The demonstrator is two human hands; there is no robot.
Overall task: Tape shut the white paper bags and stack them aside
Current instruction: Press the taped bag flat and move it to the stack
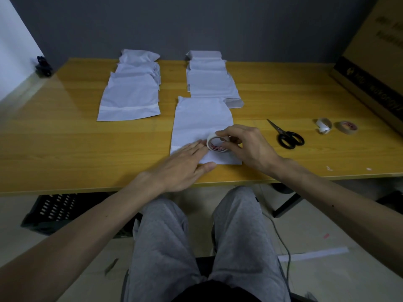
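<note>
At the bench's (87,149) near edge the left hand (185,165) lies flat, fingers straight, on the white paper bag's (200,118) near end, just beside the tape roll (217,145) pinched in the right hand's (246,147) grip, the bag's length running away from both.

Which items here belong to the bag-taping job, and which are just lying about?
In use: white bag, pressed by left hand; tape roll in right hand; left bag stack; right bag stack; scissors.
Idle: white spare roll; tan spare roll; cardboard box; black crate.
</note>
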